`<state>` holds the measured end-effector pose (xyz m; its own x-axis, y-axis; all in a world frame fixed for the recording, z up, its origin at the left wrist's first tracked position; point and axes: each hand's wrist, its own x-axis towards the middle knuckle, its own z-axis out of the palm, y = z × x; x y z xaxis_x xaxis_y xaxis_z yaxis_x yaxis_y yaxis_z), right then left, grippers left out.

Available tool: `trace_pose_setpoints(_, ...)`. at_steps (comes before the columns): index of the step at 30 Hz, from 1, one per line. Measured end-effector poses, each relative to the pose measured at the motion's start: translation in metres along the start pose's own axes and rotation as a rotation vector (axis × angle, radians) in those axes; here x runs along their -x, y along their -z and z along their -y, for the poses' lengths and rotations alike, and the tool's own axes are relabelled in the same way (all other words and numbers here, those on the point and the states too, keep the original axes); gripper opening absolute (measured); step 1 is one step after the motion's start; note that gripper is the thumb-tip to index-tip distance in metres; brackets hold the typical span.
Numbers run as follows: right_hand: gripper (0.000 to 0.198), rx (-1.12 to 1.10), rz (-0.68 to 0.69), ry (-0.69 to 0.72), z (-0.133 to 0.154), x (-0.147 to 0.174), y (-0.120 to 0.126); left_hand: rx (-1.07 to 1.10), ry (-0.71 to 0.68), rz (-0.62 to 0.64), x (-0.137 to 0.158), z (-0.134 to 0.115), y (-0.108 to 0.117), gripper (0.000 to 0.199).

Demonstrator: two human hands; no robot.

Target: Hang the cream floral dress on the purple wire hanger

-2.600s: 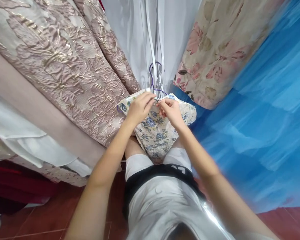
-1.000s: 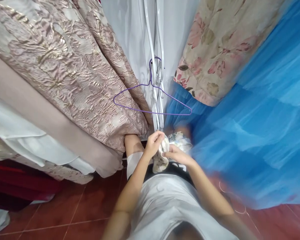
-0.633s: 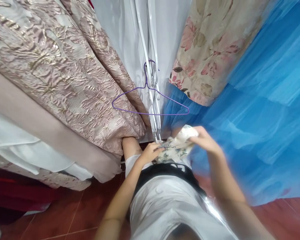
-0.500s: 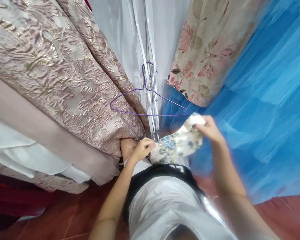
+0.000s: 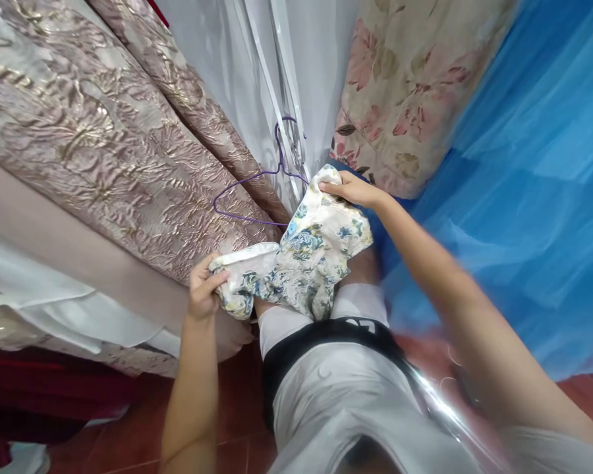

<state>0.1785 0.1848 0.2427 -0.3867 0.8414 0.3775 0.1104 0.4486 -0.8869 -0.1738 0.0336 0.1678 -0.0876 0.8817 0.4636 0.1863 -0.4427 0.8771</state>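
A white garment with a blue and yellow floral print (image 5: pixel 296 270) is stretched between my two hands, in front of my lap. My left hand (image 5: pixel 205 286) grips one end of it, thumb on top. The opposite upper end is pinched in my right hand (image 5: pixel 348 189), which is higher and further away. A pale band runs along the garment's far edge near the left hand. Just behind the cloth hangs a purple hanger (image 5: pixel 250 176); its right part is hidden by the garment.
White ribbons (image 5: pixel 264 66) hang down by the hanger. A pink and gold textured dress (image 5: pixel 113 131) hangs at left, a beige floral cloth (image 5: pixel 400 99) and blue tulle (image 5: pixel 514 217) at right. Below are red floor tiles (image 5: pixel 227 454) and a dark red fabric (image 5: pixel 44 395).
My hands have spread the garment wider. The left hand moved left, and the right hand moved left and further away. The garment now covers part of the hanger.
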Motion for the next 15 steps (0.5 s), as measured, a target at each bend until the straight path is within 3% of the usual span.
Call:
trace_pose_setpoints(2, 0.023, -0.069, -0.013, -0.04, 0.001, 0.004, -0.002, -0.157, 0.005, 0.066, -0.01, 0.007, 0.017, 0.024)
trace_pose_setpoints(7, 0.022, -0.157, -0.034, -0.1, 0.004, 0.01, 0.006, -0.812, -0.115, 0.269, -0.054, 0.033, 0.052, 0.015)
trace_pose_setpoints(9, 0.021, -0.163, 0.009, -0.099, 0.008, 0.009, 0.008, -0.912, -0.155, 0.305, -0.076, 0.038, 0.058, 0.015)
trace_pose_setpoints(11, 0.022, -0.171, 0.035, -0.095, 0.011, 0.008, 0.008, -0.917, -0.179, 0.265, -0.099, 0.038, 0.06, 0.013)
trace_pose_setpoints(15, 0.019, -0.212, 0.016, -0.149, 0.014, 0.008, 0.009, -0.779, -0.285, -0.019, -0.146, 0.026, 0.049, 0.014)
